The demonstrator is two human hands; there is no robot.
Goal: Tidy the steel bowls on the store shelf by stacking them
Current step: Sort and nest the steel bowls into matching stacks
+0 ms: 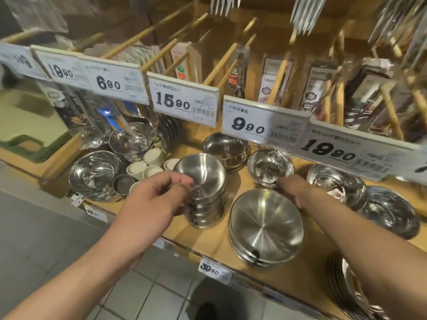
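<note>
While the left hand [159, 195] pinches the rim of the top bowl in a stack of small brushed steel bowls [203, 192] at the middle of the wooden shelf [212, 241], the right hand [293, 192] reaches to the near rim of a small shiny steel bowl [269, 167] further back; I cannot tell if its fingers hold the rim or only touch it. Just right of the stack lies a pile of wide, flat brushed steel bowls [265, 227], under the right forearm. Behind the stack stands a deeper steel bowl [225, 147]. To the left are small white ceramic cups [147, 166] and more shiny steel bowls [94, 174]. To the right are two other piles of steel bowls [337, 183]. White price labels [183, 100] hang above the bowls and partly cover the back ones; they read 6.90, 15.90, 9.90 and 19.90. On the shelf edge a small tag [213, 270] reads 39.90. Packed cutlery [316, 86] hangs on wooden pegs above.
</note>
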